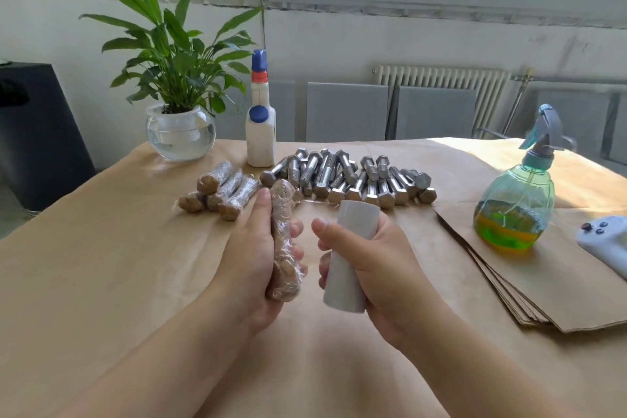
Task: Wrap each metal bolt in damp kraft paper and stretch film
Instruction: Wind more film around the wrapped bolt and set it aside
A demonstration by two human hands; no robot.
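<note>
Kraft-covered tabletop point(101, 248) under window. Left hand point(252, 254) grips wrapped bolt point(283, 244), long axis toward far edge; right hand point(369, 268) grips film roll point(349, 258) just beside, parallel.

No legible text, label or number anywhere.

Left hand point(252, 258): my palm faces right; fingers curled round the wrapped bolt point(283, 244), thumb laid along its left side pointing away from me; fingertips show past its right side
Right hand point(369, 268): closed round the film roll point(349, 256); thumb across its front pointing left, fingers behind it; one fingertip shows at its left edge below the thumb
Forearms: both bare; they come in from the bottom edge and converge toward the middle
Gap: my hands sit side by side, apart
</note>
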